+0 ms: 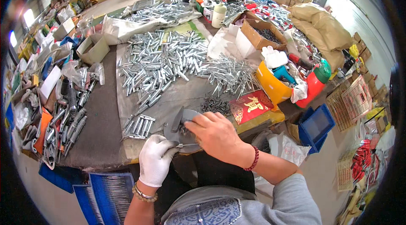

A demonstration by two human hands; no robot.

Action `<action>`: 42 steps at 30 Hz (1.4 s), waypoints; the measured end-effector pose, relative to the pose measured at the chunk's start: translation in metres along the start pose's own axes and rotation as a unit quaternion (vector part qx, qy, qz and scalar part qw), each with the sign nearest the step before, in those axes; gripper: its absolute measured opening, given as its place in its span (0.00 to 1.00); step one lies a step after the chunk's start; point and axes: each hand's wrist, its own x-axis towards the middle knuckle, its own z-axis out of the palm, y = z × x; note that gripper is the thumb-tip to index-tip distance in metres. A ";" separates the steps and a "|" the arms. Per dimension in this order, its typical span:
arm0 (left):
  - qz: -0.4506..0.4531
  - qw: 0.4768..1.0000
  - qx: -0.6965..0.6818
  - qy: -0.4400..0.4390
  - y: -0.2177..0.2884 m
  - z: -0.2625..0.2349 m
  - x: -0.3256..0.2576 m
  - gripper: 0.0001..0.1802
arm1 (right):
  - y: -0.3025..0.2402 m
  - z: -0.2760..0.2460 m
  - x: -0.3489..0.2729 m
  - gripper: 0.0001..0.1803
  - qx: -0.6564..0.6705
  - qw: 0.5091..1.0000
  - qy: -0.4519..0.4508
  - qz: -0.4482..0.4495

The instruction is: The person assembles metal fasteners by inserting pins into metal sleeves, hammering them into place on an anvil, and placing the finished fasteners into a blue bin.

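Observation:
At the near edge of the bench, my left hand (155, 160), in a white glove with grey fingertips, is closed in a pinch. A thin metal piece (184, 145) sticks out from its fingertips over a round grey metal base (170, 132). My bare right hand (220, 137) is just to the right, with curled fingers against a dark grey block-like piece (182, 117) above that base. Its fingertips are partly hidden, so what they pinch cannot be made out. Several silver metal tubes (141, 126) lie in a row left of the base. Small dark screws (215, 105) are heaped behind my right hand.
Piles of silver tubes (163, 60) and thin rods (232, 75) cover the bench middle. A red card (252, 106) and a yellow container (274, 83) stand right, a carton (263, 34) behind. Metal handles (72, 117) crowd the left. Blue trays (112, 195) of thin rods sit below.

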 end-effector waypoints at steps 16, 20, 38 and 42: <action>0.060 0.998 0.024 0.022 -0.012 0.004 -0.003 0.10 | 0.002 -0.023 -0.016 0.26 0.102 0.990 0.069 0.065; 0.054 0.998 0.013 0.016 -0.007 0.004 0.000 0.10 | -0.008 -0.036 -0.033 0.31 0.137 0.987 0.066 0.053; 0.043 0.999 -0.002 0.006 -0.007 0.003 0.001 0.08 | -0.017 -0.035 -0.028 0.33 0.101 0.991 0.086 0.018; 0.018 1.000 -0.004 0.013 -0.014 0.003 -0.007 0.07 | -0.005 -0.017 -0.012 0.29 0.202 0.974 0.031 0.093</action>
